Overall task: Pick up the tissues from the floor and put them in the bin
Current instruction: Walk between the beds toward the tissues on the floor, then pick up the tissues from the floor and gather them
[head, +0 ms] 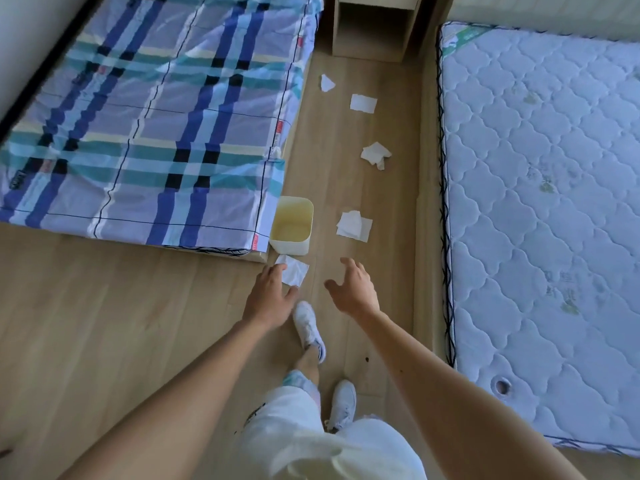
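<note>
**Tissues still on the floor, first pickup just starting**

Tissues lie scattered along the strip of wooden floor (346, 188) between the two beds, five in all, and none looks to be in the bin (292, 226) yet; its inside appears empty. The bin stands at the corner of the checked bed (156, 116), with the nearest tissue (294, 270) flat on the floor just in front of it.

Your left hand (272, 292) is spread open with its fingertips over the near edge of that tissue; whether they touch it I cannot tell. Your right hand (351, 289) hovers open and empty, fingers loosely curled, between that tissue and the folded tissue (355, 226) lying to the right of the bin.

You seem to be at the opening step: reaching for the first piece. Next you need to pinch the thin sheet off the floor, which calls for closing the fingers down on it rather than sliding it, then lifting it the short way over the bin's rim. The crumpled tissue (375, 154), the flat tissue (363, 103) and the far tissue (327, 83) wait farther up, towards the nightstand (374, 39).
</note>
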The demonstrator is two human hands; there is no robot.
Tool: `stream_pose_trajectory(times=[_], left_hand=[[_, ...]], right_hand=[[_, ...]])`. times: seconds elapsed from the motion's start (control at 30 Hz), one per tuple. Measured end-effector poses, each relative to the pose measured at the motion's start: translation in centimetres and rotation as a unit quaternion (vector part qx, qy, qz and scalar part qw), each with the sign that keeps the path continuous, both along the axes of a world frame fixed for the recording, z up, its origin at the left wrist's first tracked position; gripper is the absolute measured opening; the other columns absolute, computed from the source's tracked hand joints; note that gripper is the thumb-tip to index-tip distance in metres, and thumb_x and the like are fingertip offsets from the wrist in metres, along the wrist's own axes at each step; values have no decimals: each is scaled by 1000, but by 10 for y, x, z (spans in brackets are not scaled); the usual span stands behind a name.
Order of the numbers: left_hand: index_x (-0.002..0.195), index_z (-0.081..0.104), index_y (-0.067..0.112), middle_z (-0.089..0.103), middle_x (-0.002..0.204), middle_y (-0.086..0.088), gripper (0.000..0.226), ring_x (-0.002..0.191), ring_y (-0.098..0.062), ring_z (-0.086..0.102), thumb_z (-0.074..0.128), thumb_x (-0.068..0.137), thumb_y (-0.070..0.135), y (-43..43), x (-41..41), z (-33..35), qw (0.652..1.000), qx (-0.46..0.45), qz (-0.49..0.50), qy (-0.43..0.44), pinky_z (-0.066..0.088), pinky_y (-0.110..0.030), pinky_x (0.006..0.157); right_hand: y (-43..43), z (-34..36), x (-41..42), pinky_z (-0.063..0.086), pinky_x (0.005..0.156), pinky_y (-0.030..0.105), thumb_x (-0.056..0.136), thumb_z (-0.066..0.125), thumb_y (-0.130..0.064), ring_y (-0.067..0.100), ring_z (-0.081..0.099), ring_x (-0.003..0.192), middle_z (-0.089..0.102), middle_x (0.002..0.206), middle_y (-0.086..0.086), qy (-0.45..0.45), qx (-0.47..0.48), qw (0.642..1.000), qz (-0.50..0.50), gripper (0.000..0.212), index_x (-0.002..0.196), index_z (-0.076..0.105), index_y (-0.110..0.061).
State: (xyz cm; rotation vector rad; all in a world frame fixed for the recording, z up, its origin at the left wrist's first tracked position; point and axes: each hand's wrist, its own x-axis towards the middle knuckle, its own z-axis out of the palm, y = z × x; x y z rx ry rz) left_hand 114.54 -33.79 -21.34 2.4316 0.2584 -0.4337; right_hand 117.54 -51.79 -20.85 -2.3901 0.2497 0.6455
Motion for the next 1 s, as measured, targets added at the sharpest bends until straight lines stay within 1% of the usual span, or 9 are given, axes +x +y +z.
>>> stream_pose_trajectory(times=[0.2, 0.33, 0.43, 0.5, 0.63, 0.73, 0.77, 0.87, 1.0], left_hand=[[136, 46, 7, 50, 140, -12, 51, 129, -29, 46, 60, 91, 25, -8, 83, -58, 998, -37, 12, 58, 46, -43, 100], [136, 46, 9, 50, 139, -11, 48, 128, -28, 47, 58, 92, 26, -20, 112, -101, 993, -47, 24, 105, 44, -39, 98], [129, 50, 8, 54, 133, -12, 42, 126, -29, 47, 57, 92, 27, -30, 129, -149, 987, -63, 30, 147, 46, -40, 97], [123, 52, 7, 55, 128, -12, 37, 123, -29, 48, 57, 93, 27, -34, 140, -192, 982, -66, 32, 171, 46, -43, 96], [124, 53, 10, 52, 131, -11, 36, 123, -28, 49, 58, 92, 25, -39, 162, -287, 972, -58, 82, 212, 46, -40, 97], [105, 55, 10, 55, 113, -10, 21, 111, -30, 53, 57, 89, 24, -41, 177, -363, 963, -63, 115, 234, 45, -35, 84], [105, 54, 8, 55, 111, -11, 23, 108, -30, 53, 57, 89, 24, -41, 182, -385, 961, -61, 122, 239, 45, -36, 83], [115, 54, 1, 56, 115, -15, 34, 110, -31, 53, 55, 89, 23, -42, 196, -453, 958, -48, 131, 249, 48, -43, 89], [120, 53, 2, 53, 117, -12, 39, 106, -27, 53, 54, 89, 25, -39, 206, -539, 954, -34, 140, 264, 50, -43, 91]], right_hand=[[-4, -45, 83, 43, 101, 41, 88, 63, -34, 29, 49, 130, 46, 146, 9, 49, -7, 999, -18, 65, 146, 38, -17], [-13, -83, 126, 43, 100, 41, 88, 64, -34, 30, 49, 130, 48, 145, 10, 84, -15, 996, -20, 65, 146, 39, -17], [-20, -128, 160, 43, 99, 41, 89, 63, -34, 29, 49, 129, 49, 143, 9, 109, -19, 994, -19, 64, 145, 40, -16], [-24, -169, 183, 42, 100, 39, 89, 63, -33, 30, 48, 129, 49, 142, 11, 121, -19, 992, -8, 63, 145, 41, -15], [-30, -266, 226, 42, 96, 38, 90, 62, -33, 29, 51, 125, 50, 139, 11, 149, -32, 988, 33, 61, 145, 41, -15], [-36, -341, 255, 44, 96, 40, 90, 62, -33, 29, 50, 127, 49, 141, 9, 164, -40, 984, 61, 61, 145, 41, -16], [-38, -363, 263, 44, 97, 41, 90, 62, -33, 29, 49, 128, 49, 141, 9, 163, -39, 984, 66, 60, 144, 41, -17], [-44, -427, 286, 44, 97, 41, 90, 63, -32, 29, 51, 127, 48, 142, 8, 155, -45, 984, 81, 59, 143, 42, -17], [-55, -507, 308, 45, 99, 43, 90, 64, -31, 30, 49, 129, 44, 145, 9, 165, -62, 979, 98, 60, 144, 42, -17]])
